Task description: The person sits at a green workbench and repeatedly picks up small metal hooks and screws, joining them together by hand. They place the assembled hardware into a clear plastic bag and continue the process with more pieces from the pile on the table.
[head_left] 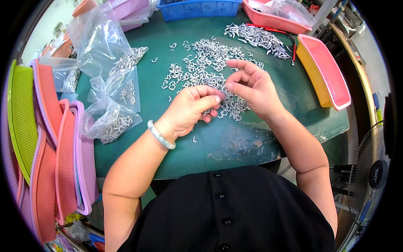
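Note:
Over a spread of small silver hook-shaped metal pieces (205, 52), both hands meet near the middle of the green table. My left hand (191, 107), with a pale bangle (161, 135) at its wrist, has thumb and forefinger pressed together; whatever is between them is too small to name. Just to its right, the curled fingers of my right hand (256, 88) come close to its thumb tip, and what they pinch, if anything, cannot be made out. A single loose piece (194, 139) lies below my left hand.
Clear plastic bags (103, 46) with metal pieces lie left, beside stacked coloured baskets (44, 164). A pile of longer grey pieces (258, 40) and red-handled pliers (293, 52) sit far right. A pink-and-yellow basket (321, 73), blue bin (199, 10) and fan (369, 174) stand around the table.

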A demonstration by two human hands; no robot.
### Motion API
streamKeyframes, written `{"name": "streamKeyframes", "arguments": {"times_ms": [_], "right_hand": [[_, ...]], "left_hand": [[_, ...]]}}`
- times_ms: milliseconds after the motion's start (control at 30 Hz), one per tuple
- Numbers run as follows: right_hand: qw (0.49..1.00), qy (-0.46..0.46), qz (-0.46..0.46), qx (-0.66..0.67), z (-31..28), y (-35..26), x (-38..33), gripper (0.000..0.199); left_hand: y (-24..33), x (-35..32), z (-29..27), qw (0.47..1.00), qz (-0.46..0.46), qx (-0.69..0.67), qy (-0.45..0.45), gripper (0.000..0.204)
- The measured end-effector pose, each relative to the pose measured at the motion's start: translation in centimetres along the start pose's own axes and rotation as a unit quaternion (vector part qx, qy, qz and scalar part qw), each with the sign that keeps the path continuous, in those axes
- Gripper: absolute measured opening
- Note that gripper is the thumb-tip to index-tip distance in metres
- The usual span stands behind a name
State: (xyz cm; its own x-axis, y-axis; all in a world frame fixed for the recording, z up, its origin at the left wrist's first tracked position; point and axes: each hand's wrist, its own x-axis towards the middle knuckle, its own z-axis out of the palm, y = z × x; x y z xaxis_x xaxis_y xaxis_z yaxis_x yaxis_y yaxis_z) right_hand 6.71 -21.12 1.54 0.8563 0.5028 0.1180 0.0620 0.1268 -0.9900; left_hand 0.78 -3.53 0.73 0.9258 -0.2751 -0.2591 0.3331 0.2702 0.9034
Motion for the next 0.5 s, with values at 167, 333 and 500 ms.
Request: {"name": "streamKeyframes", "arguments": {"times_ms": [167, 333, 500], "right_hand": [[1.0, -0.013, 0.006, -0.013, -0.02, 0.14, -0.1, 0.042], [0.999, -0.039, -0.003, -0.031, 0.08, 0.17, -0.31, 0.041], [0.999, -0.039, 0.008, 0.006, 0.2, 0.07, -0.28, 0.039]], "left_hand": [[-0.07, 0.05, 0.13, 1.0, 0.011, -0.014, 0.015, 0.011], [0.03, 0.01, 0.17, 0.999, 0.011, -0.029, 0.031, 0.008], [-0.02, 0.08, 0.01, 0.999, 0.006, -0.034, 0.026, 0.008]]}}
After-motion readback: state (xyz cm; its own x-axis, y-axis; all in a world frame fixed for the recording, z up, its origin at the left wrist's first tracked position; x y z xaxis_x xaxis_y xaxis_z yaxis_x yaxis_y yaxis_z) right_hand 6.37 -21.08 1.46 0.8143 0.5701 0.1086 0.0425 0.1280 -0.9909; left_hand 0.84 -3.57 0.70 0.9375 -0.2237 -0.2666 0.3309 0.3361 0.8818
